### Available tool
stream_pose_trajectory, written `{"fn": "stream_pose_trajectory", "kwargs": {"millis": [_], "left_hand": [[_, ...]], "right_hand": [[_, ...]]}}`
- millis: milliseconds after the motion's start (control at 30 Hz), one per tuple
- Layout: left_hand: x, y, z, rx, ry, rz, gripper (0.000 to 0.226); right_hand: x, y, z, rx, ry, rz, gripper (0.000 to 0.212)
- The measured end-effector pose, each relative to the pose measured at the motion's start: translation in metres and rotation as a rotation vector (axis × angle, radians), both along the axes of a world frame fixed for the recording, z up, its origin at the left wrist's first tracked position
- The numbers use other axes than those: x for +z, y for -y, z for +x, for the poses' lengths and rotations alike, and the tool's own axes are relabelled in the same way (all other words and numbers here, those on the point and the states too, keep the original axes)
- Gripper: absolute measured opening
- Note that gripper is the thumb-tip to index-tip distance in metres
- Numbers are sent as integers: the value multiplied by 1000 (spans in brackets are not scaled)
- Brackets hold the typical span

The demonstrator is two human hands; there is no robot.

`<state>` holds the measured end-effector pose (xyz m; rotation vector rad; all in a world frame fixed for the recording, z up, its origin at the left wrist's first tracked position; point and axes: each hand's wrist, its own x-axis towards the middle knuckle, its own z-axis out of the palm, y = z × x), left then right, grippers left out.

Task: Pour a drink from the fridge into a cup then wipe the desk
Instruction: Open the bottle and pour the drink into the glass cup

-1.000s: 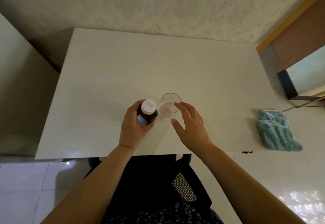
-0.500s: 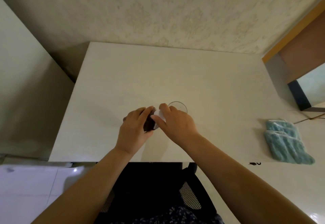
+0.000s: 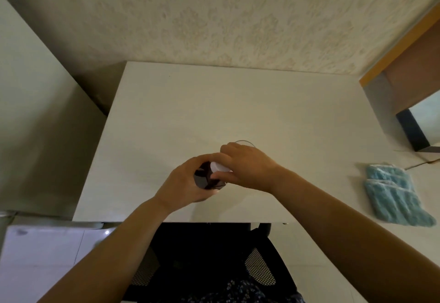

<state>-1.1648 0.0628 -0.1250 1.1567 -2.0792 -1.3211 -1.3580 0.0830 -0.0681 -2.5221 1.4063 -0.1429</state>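
Left hand (image 3: 183,183): wrapped round the dark body of the bottle (image 3: 205,179), fingers curled closed about it, holding it over the near middle of the desk (image 3: 238,102); whether the bottle's base touched the top could not be told.

Right hand (image 3: 245,164): fingers closed over the white cap (image 3: 220,167), gripping it from above and from the right; the cap sat on the bottle's neck, tilted toward the right hand; the two hands met at the bottle, thumbs nearly touching.

Bottle: dark contents, white cap, mostly covered by both hands; no label could be read.

Cup (image 3: 244,142): clear glass, standing on the desk just behind the right hand; only an arc of its rim showed past the knuckles; contents could not be seen.

Desk: pale, bare apart from the cup; far edge against a textured wall (image 3: 238,17); near edge just beyond the forearms.

Cloth (image 3: 395,195): blue, ribbed, folded flat, lying well to the right of the hands on an adjoining pale surface; a thin cable (image 3: 421,162) ran just behind it.

Chair (image 3: 202,267): black, mesh-backed, below the desk's near edge between the two forearms; a scrap of patterned fabric (image 3: 238,293) showed at the bottom edge.
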Motion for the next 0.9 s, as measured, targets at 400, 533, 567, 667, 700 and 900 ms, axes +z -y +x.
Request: {"fn": "stream_pose_trajectory", "kwargs": {"millis": [400,533,567,667,700,900], "left_hand": [[10,0,-15,-81,39,39,64],[6,4,-9,-107,27,126,69],[6,3,-9,-81,37,86,68],[9,1,-12,-29,74,-39,70],[9,0,-13,-17,82,-57,70],[8,2,-21,20,163,-185,71]], "right_hand": [[14,-5,4,-190,28,-78,28],[8,-3,-17,73,37,-24,39],[9,-5,-18,55,63,31,43],[9,-11,-9,-47,69,32,54],[10,-11,-4,-131,21,32,55],[13,-8,-2,-271,26,62,39]]}}
